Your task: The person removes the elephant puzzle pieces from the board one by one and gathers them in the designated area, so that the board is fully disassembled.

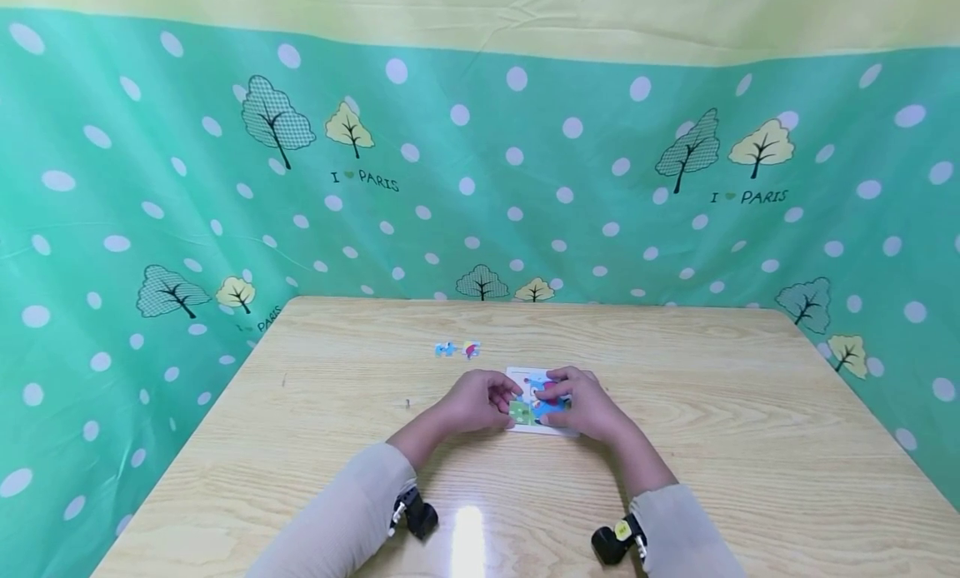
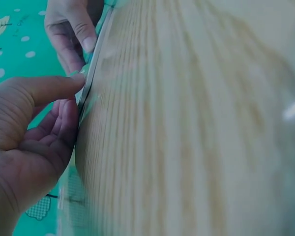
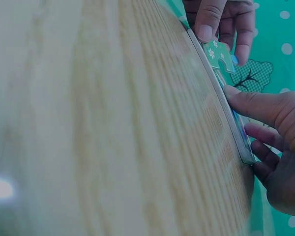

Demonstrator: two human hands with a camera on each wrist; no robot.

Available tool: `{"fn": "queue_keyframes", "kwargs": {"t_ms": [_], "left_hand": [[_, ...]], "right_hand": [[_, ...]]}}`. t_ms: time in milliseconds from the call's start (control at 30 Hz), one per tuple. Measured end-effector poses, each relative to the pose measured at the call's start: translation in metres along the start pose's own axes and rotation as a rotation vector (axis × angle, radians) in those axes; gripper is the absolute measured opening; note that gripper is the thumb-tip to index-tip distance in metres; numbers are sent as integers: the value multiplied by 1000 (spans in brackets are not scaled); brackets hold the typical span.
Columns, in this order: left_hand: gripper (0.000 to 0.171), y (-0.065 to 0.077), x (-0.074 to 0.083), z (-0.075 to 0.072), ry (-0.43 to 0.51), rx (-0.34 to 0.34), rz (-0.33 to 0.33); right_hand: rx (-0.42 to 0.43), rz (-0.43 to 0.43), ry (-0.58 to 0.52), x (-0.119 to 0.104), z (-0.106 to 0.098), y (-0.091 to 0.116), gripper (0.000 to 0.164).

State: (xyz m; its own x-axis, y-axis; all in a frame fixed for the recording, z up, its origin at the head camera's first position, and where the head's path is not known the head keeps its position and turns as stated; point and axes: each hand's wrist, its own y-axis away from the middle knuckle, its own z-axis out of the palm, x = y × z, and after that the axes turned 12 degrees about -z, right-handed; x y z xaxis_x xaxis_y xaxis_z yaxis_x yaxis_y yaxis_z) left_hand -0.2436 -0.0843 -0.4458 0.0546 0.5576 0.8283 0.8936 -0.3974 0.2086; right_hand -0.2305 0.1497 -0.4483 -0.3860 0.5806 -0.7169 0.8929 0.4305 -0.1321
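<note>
Head view: both hands, left hand (image 1: pixel 474 401) and right hand (image 1: pixel 581 405), pinching the puzzle board (image 1: pixel 538 403) mid-worktop (image 1: pixel 675 378), green piece (image 3: pixel 218 55) half-seated, likely to pop out if pressed crooked.

Both forearms, sleeved, reach fwd and converge at centre. Left hand (image 1: pixel 475 401) palm down, fingers curled, thumb extended twd right hand (image 1: pixel 581 405). Right hand likewise curled, fingertips (image 3: pixel 232 92) pressing down; the two hands nearly touch.

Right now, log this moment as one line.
left hand: pinches green puzzle piece | right hand: holds white puzzle board | two loose blue pieces: behind, apart | wooden table
</note>
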Motion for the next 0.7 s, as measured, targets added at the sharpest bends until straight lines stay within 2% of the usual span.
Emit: {"fn": "queue_keyframes", "kwargs": {"t_ms": [200,333,500,700], "left_hand": [[40,3,-5,-4,74,-14,-40],[44,5,-7,-7,104,1,-68],[46,7,-9,-13,128,36,-52],[45,13,-11,-18,160,38,-47]], "right_hand": [[-6,0,9,-1,0,0,30],[-6,14,12,-1,0,1,30],[0,7,26,-1,0,0,30],[-10,21,25,-3,-1,1,30]]}}
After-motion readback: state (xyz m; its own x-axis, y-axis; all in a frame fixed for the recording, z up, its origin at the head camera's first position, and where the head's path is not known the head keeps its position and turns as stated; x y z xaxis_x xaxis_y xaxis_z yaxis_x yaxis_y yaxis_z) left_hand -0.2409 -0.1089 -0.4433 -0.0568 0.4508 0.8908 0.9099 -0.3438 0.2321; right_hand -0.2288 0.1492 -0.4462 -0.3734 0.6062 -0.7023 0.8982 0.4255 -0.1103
